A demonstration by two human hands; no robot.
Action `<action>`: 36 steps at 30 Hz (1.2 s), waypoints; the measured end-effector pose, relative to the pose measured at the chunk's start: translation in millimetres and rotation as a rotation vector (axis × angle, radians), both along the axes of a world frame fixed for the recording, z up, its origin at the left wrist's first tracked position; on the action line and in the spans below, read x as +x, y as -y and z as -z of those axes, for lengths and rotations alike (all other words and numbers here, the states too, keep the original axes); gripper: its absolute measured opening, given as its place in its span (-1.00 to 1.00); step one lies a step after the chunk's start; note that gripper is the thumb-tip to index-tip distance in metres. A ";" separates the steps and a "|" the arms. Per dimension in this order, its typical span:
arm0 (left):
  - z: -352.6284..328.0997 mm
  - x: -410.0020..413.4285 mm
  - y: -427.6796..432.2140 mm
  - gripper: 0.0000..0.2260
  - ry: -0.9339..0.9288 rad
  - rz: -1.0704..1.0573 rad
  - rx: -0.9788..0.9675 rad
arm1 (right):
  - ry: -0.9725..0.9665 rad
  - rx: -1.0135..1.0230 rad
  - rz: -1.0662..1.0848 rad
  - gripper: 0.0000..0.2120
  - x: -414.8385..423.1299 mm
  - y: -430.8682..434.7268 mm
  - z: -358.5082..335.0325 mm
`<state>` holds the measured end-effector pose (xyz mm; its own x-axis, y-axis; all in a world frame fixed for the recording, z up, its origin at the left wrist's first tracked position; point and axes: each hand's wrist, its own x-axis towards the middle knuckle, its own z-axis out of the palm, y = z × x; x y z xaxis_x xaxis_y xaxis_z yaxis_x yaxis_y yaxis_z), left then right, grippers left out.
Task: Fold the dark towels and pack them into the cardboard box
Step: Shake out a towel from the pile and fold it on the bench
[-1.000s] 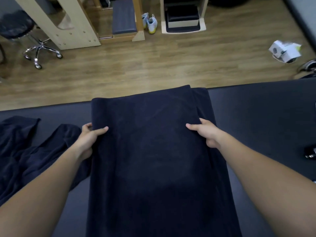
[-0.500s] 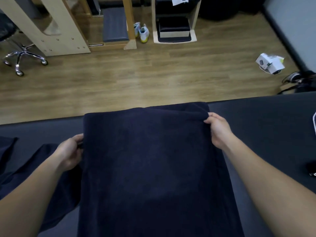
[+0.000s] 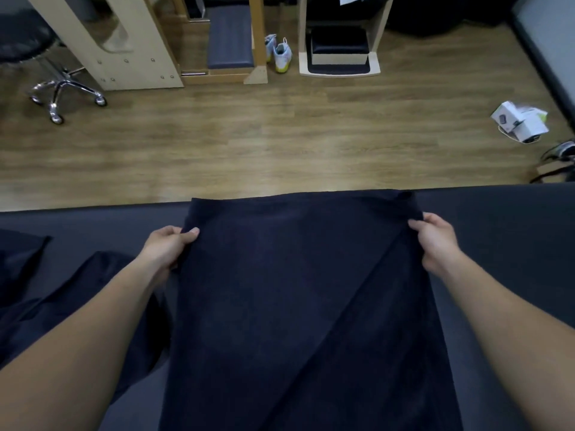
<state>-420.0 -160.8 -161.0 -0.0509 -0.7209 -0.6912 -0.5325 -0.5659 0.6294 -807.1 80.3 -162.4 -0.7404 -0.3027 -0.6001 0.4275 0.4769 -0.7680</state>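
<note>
A long dark navy towel [image 3: 280, 306] lies lengthwise on the dark grey table [image 3: 504, 244], its far edge at the table's far edge. My left hand [image 3: 168, 247] grips the towel's far left corner, thumb on top. My right hand [image 3: 435, 241] pinches the far right corner, where a diagonal fold line runs down toward me. A second dark towel [image 3: 56, 306] lies crumpled on the table at the left, partly under my left arm. The cardboard box is not in view.
Beyond the table is a wooden floor with a chrome-based stool [image 3: 59, 91], wooden furniture [image 3: 124, 42], a pair of white shoes [image 3: 280, 52] and small white boxes [image 3: 519, 121] at the right. A shoe [image 3: 560, 150] lies near the right edge.
Both hands slid from the towel's middle sides up to its far corners and took hold of them. The towel's far edge now looks spread wider, with a diagonal crease on the right.
</note>
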 end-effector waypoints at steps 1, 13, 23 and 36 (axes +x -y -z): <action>1.1 -3.9 1.2 -0.76 0.028 -0.009 -0.030 | 0.005 0.028 -0.049 -0.94 -2.4 3.8 -1.5; -25.9 -33.4 50.0 -0.94 0.281 0.668 -0.285 | -0.337 0.145 -0.277 -0.89 -28.0 28.8 13.1; 16.0 -34.5 45.6 -0.64 0.542 0.394 -0.491 | -0.460 0.261 -0.288 -0.70 -45.5 50.8 24.1; -18.5 94.5 -247.2 -0.61 0.431 0.344 -0.358 | -0.075 0.452 -0.533 -0.75 112.3 -205.7 -7.9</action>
